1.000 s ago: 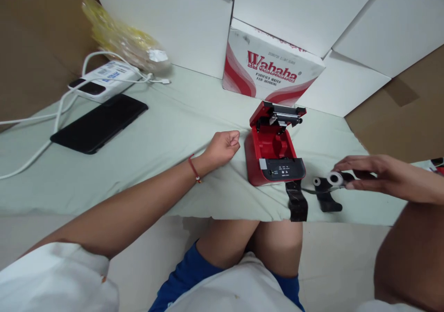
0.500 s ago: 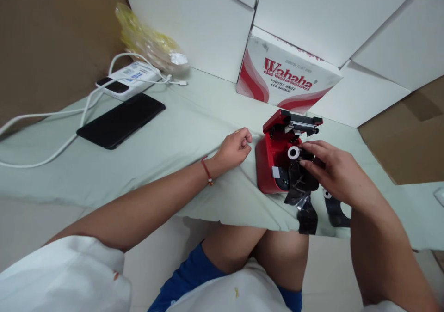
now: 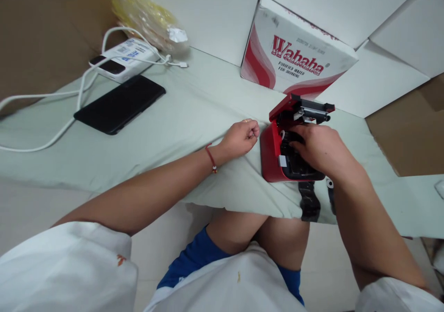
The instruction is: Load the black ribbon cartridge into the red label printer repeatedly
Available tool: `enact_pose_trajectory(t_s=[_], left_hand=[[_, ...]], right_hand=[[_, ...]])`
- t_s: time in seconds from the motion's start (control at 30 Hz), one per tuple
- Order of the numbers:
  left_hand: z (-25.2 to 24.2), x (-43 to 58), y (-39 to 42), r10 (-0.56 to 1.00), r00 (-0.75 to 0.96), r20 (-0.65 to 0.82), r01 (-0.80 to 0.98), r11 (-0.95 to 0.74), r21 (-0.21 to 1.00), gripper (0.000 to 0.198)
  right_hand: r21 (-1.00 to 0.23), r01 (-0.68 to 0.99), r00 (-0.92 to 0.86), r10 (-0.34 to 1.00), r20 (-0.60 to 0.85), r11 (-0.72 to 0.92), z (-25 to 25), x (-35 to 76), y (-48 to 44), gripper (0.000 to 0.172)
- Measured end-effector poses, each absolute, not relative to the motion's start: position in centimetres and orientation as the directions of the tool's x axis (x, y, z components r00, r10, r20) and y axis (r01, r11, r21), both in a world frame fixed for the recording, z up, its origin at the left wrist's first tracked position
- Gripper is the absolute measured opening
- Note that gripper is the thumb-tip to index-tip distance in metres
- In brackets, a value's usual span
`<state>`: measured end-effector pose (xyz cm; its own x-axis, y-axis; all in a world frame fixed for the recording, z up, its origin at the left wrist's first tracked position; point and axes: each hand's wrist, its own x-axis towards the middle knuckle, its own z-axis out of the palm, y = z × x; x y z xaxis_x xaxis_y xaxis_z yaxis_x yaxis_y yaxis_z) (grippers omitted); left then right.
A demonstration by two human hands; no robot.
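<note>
Over on the pale green cloth [image 3: 194,104], the red printer [image 3: 268,159] sits lid-up in front of a Wahaha carton [image 3: 294,58]. Right hand [image 3: 321,148] is cupped over a black roll [image 3: 296,166], pressing it into the open compartment, while the left hand [image 3: 241,137] rests in a loose fist just beside the printer, holding nothing

Right hand [image 3: 321,148] inside red printer [image 3: 268,157]; left hand [image 3: 240,138] beside.
</note>
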<state>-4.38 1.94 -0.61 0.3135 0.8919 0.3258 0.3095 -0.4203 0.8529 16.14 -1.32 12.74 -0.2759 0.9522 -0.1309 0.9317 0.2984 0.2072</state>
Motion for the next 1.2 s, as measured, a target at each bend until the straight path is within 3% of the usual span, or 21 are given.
enact_pose_trajectory(t_s=[0.3, 0.37, 0.47, 0.57, 0.7, 0.83, 0.97, 1.1, 1.2], left_hand=[[-0.7, -4.6, 2.0, 0.886, 0.32, 0.335, 0.298, -0.43, 0.852, 0.018], [-0.5, -4.8, 1.9, 0.889, 0.314, 0.334, 0.298, -0.426, 0.854, 0.018], [-0.3, -4.8, 1.8, 0.889, 0.312, 0.334, 0.296, -0.425, 0.855, 0.018], [-0.4, -4.8, 1.8, 0.882, 0.321, 0.344, 0.303, -0.44, 0.845, 0.018], [-0.5, -4.8, 1.7, 0.895, 0.28, 0.348, 0.327, -0.429, 0.842, 0.017], [1.5, -4.8, 2.1, 0.884, 0.159, 0.439, 0.344, -0.466, 0.815, 0.011], [5.0, -3.7, 3.4, 0.803, 0.169, 0.572, 0.27, -0.596, 0.757, 0.027], [7.0, -2.2, 4.1, 0.795, 0.255, 0.55, 0.109, -0.589, 0.801, 0.037], [7.6, -1.8, 2.9, 0.816, 0.272, 0.51, 0.082, -0.548, 0.833, 0.04]], right_hand=[[0.084, 0.942, -0.307, 0.937, -0.168, 0.324, 11.6, 15.7, 0.3, 0.039], [-0.032, 0.936, -0.352, 0.931, -0.095, 0.351, 11.8, 16.4, -0.8, 0.036], [-0.179, 0.877, -0.429, 0.895, 0.125, 0.446, 12.0, 17.8, -4.4, 0.026], [-0.141, 0.828, -0.483, 0.817, 0.314, 0.543, 11.3, 18.6, -9.0, 0.023], [-0.099, 0.82, -0.49, 0.781, 0.388, 0.564, 9.3, 18.5, -13.1, 0.044], [-0.105, 0.855, -0.428, 0.807, 0.407, 0.507, 7.7, 18.1, -14.3, 0.054], [-0.17, 0.874, -0.364, 0.847, 0.388, 0.454, 7.5, 17.9, -14.5, 0.054], [-0.191, 0.882, -0.343, 0.863, 0.37, 0.432, 7.8, 17.7, -14.5, 0.054], [-0.166, 0.884, -0.357, 0.859, 0.366, 0.438, 7.9, 17.8, -14.5, 0.055]])
